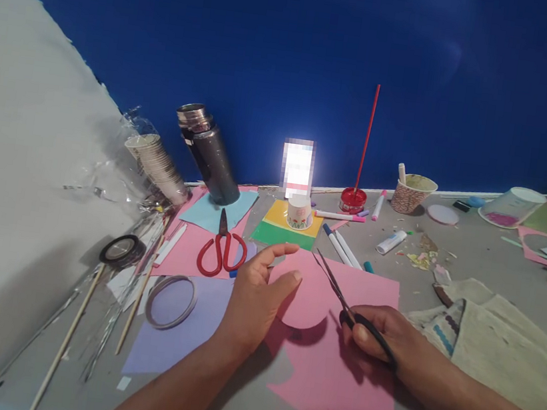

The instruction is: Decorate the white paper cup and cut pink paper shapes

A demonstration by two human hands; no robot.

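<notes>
My left hand (259,290) pinches the left edge of a rounded piece of pink paper (308,304), thumb on top. In my right hand (381,343) are black-handled scissors (342,298), fingers through the loops. Their blades point up and left, at the upper right edge of the rounded piece; whether they touch it I cannot tell. Beneath lies a larger pink sheet (354,390) with a curved cut-out along its left side. Red-handled scissors (221,252) rest on the table just beyond my left hand.
On the left are a tape roll (171,302), black tape (121,250), wooden sticks (67,339), stacked paper cups (155,166) and a dark flask (212,156). Behind stand a small decorated cup (299,213) and a red rod on a base (353,201). Cloth (500,356) lies right.
</notes>
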